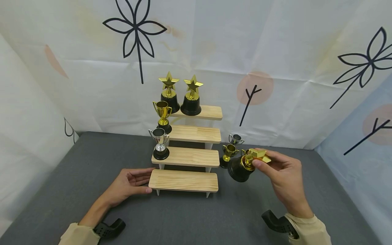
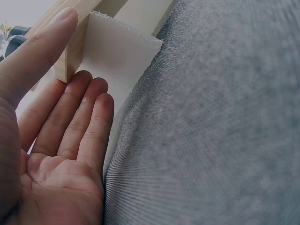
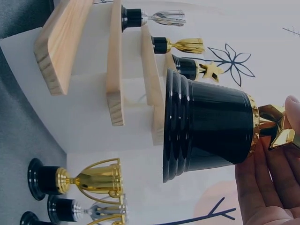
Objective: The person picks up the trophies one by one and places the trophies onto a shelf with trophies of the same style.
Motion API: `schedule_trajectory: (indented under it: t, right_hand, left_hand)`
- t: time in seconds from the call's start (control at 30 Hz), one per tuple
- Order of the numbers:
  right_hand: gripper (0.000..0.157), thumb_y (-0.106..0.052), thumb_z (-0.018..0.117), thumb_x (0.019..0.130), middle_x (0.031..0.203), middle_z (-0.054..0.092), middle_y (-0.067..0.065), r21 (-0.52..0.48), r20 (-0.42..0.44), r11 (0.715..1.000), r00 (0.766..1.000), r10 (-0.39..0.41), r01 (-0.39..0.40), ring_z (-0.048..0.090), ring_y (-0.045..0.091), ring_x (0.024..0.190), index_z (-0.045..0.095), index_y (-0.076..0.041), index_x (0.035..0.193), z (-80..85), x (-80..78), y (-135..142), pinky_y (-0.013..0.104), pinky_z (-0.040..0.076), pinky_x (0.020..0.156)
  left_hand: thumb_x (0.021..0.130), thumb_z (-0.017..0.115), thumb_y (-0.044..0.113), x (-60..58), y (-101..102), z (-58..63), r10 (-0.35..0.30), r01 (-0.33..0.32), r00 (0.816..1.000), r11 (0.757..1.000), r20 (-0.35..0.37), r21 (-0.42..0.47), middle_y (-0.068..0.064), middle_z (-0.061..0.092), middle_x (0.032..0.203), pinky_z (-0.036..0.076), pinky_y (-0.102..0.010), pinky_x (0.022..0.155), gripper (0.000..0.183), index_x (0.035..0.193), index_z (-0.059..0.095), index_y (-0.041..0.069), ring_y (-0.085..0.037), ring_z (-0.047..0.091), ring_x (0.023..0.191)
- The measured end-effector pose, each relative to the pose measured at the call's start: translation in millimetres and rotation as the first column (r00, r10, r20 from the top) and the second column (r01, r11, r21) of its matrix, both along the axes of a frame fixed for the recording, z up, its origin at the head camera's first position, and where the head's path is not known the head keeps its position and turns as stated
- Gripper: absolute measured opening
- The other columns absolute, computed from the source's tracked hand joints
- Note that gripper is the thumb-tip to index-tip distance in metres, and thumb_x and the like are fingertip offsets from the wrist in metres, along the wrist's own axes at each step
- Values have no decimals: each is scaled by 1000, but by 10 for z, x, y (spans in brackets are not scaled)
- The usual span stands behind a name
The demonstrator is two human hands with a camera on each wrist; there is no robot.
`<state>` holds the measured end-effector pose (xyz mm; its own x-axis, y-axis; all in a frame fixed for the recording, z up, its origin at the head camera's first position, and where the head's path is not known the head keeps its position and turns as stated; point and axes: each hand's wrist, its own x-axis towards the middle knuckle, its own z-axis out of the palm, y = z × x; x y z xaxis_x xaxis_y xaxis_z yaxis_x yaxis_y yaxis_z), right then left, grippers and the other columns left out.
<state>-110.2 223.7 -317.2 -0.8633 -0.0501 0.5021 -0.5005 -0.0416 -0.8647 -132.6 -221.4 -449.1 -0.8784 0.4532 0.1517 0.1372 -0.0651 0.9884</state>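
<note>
My right hand (image 1: 284,177) pinches a star trophy (image 3: 215,124) by its gold star, between thumb and fingers. The trophy's black base tilts down toward the left, off the table. With fingers extended, my left hand (image 1: 130,185) lies at the left end of the lowest step of a wooden stepped stand (image 1: 183,180); in the left wrist view its fingertips (image 2: 84,77) meet the step's end and the white support. Two star trophies (image 1: 191,98) are on the top step. A gold cup trophy (image 1: 163,115) and a silver cup trophy (image 1: 160,143) occupy the left ends of the steps below.
Right of the stand, gold cup trophies (image 3: 75,180) and a silver cup trophy (image 3: 86,209) stand on the grey table (image 1: 107,153), partly behind the held trophy in the head view. A white patterned cloth (image 1: 214,44) hangs behind the table.
</note>
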Motion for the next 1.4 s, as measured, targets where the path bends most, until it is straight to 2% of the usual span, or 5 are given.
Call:
schedule_trajectory:
  t: [0.3, 0.5, 0.8, 1.1, 1.4]
  right_hand:
    - [29, 24, 69, 83, 103, 75, 13, 16, 37, 996, 996, -86, 86, 72, 17, 83, 69, 17, 111, 95, -106, -54, 23, 63, 74]
    - [28, 22, 69, 83, 103, 75, 10, 52, 35, 996, 997, -68, 66, 72, 16, 83, 71, 15, 111, 158, -187, -73, 24, 63, 75]
    - [31, 14, 73, 86, 114, 73, 10, 137, 29, 990, 999, -44, 39, 71, 19, 94, 76, 1, 114, 261, -319, -125, 23, 62, 80]
    - [28, 8, 75, 88, 109, 74, 6, 191, 23, 981, 999, -45, 40, 71, 17, 91, 73, 7, 115, 366, -471, -195, 23, 62, 79]
    - [28, 4, 77, 88, 107, 74, 5, 184, 15, 983, 1000, -7, 4, 71, 17, 92, 74, 5, 116, 513, -680, -286, 24, 61, 83]
  left_hand:
    - [83, 77, -10, 3, 4, 7, 1, -1, 1000, 1000, 8, -4, -42, 46, 140, 55, -33, 100, 67, 140, 43, -22, -16, 63, 120]
    - [83, 77, -10, 2, 4, 1, -1, 1, 1000, 1000, 6, -1, -42, 46, 140, 55, -33, 100, 68, 140, 43, -22, -16, 63, 120]
    - [83, 77, -10, 3, 9, -3, -1, 1, 1000, 1000, 10, 2, -41, 47, 139, 54, -33, 100, 67, 140, 43, -22, -16, 63, 120]
    - [83, 78, -10, 0, 10, -3, 5, -5, 1000, 1000, 3, -4, -42, 47, 139, 54, -33, 101, 67, 140, 44, -22, -16, 63, 120]
    - [83, 78, -9, 0, 4, -9, 9, -9, 1000, 1000, 8, -8, -41, 46, 140, 54, -33, 101, 68, 140, 44, -21, -15, 63, 121]
